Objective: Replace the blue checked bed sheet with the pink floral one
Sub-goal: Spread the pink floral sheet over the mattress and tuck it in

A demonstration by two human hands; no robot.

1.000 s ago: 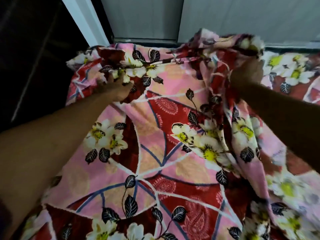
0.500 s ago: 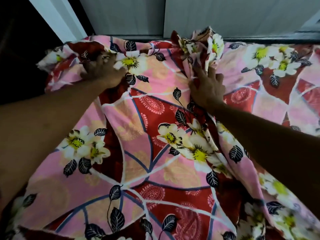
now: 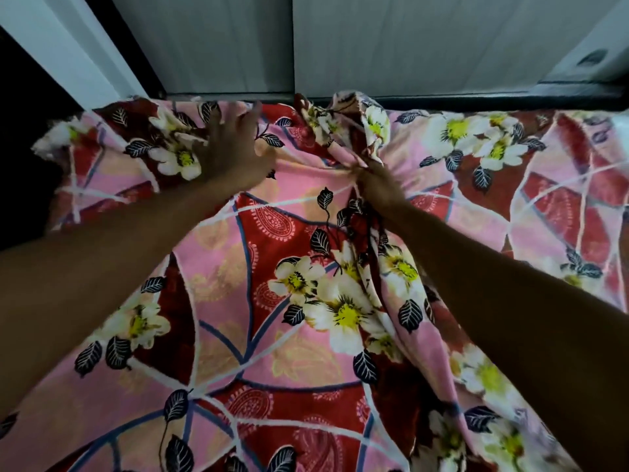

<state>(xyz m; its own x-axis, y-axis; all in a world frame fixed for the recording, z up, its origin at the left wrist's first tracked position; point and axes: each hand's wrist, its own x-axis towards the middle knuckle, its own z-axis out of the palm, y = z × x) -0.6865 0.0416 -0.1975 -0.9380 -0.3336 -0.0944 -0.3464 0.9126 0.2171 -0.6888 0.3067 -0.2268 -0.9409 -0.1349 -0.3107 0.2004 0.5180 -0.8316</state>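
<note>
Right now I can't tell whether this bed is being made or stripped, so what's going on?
A person is spreading the pink floral sheet over the bed. The left hand lies flat with fingers spread, pressing the fabric near the far edge. The right hand is closed on a bunched fold by the wall. The sheet is wrinkled, and no blue checked sheet shows.

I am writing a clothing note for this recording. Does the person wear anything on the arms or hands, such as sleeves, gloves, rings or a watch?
Nothing worn shows. Both forearms are bare to the picture's edge, with no sleeves. The left hand and right hand have no gloves, and no watch or bracelet shows. The fingers are slightly blurred, so a thin ring cannot be excluded.
</note>
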